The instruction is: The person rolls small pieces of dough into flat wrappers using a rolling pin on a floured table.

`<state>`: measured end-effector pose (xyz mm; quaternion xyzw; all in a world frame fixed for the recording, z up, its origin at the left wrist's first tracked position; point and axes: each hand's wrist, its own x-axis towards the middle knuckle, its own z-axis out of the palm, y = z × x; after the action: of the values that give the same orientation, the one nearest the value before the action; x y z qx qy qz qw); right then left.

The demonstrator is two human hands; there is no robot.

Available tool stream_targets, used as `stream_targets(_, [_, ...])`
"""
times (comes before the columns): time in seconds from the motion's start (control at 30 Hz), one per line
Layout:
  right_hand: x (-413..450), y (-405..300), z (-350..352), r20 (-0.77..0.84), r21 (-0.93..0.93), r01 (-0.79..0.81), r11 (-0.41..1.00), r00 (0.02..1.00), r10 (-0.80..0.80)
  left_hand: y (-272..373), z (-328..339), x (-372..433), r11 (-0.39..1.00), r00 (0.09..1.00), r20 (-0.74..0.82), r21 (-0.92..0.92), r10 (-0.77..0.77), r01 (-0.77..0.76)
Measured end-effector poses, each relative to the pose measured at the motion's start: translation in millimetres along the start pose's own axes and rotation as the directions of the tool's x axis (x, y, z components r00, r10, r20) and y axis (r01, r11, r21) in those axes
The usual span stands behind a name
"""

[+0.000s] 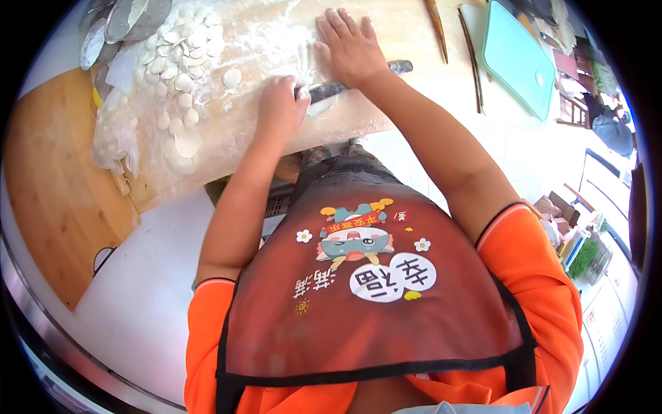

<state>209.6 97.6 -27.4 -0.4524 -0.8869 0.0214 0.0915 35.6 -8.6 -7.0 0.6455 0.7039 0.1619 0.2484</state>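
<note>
My left hand (pixel 283 106) is curled around the near-left end of a dark rolling pin (pixel 328 93), the pin's end showing between thumb and fingers. Partly under the pin lies a thin round dough wrapper (pixel 323 107). My right hand (pixel 352 49) lies flat on the floured wooden board (pixel 243 111), fingers slightly spread. Its heel and wrist cross over the pin, whose far end sticks out beyond; what is under the palm is hidden. A small dough disc (pixel 232 78) sits left of my hands. Further left, many flattened dough pieces (pixel 176 57) are heaped in loose flour.
Larger rolled wrappers (pixel 187 139) lie at the board's left, beside a clear plastic bag (pixel 116 132). Metal bowls (pixel 137 20) stand at the far left. Rightward are a tapered wooden stick (pixel 437 28), a thin dark rod (pixel 471 62) and a turquoise lid (pixel 518 57).
</note>
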Motion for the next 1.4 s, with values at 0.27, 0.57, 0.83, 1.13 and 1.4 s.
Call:
stream_targets(0.27, [-103, -18, -37, 0.210, -0.001, 0.029, 1.000, 0.977, -0.028, 20, 3, -20, 0.970, 0.976, 0.079, -0.120, -0.203, 0.211])
stream_targets(0.57, [-15, -4, -7, 0.021, 0.022, 0.020, 1.000, 1.000, -0.021, 5, -2, 5, 0.993, 0.989, 0.126, -0.085, -0.072, 0.083])
stream_targets(0.83, [-74, -13, -28, 0.020, 0.014, 0.112, 0.994, 0.994, -0.112, 22, -1, -26, 0.937, 0.972, 0.067, -0.258, -0.226, 0.235])
stream_targets(1.13, [-51, -18, -14, 0.114, -0.023, 0.054, 0.998, 0.992, -0.052, -2, -5, 2, 0.992, 0.991, 0.085, -0.063, -0.104, 0.109])
stream_targets(1.4, [-38, -14, -13, -0.004, 0.014, 0.105, 0.994, 0.994, -0.105, -1, 0, -15, 0.949, 0.977, 0.030, -0.230, -0.213, 0.214])
